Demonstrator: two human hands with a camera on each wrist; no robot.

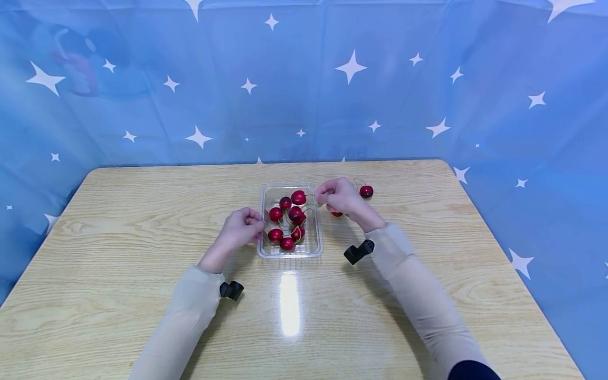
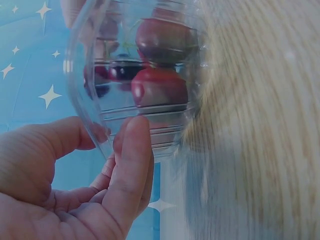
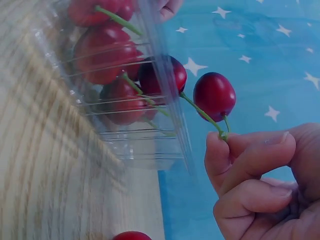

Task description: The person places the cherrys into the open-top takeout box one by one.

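Observation:
A clear plastic tray (image 1: 313, 252) stands on the table with several red cherries (image 1: 275, 235) in it. My left hand (image 1: 239, 228) grips the tray's left side, thumb at the rim and fingers against the outer wall (image 2: 165, 125). By the right rim, my right hand (image 1: 339, 196) pinches the joined green stems (image 3: 205, 114) of a pair of cherries. One cherry of the pair (image 3: 215, 97) shows whole above the rim; the other (image 3: 175, 75) is partly behind the tray's edge.
On the wooden table (image 1: 142, 221), a dark cherry (image 1: 366, 191) with its stem lies right of my right hand. Another cherry (image 1: 336, 214) is partly hidden under that hand. A blue star-patterned cloth (image 1: 304, 95) hangs behind the table.

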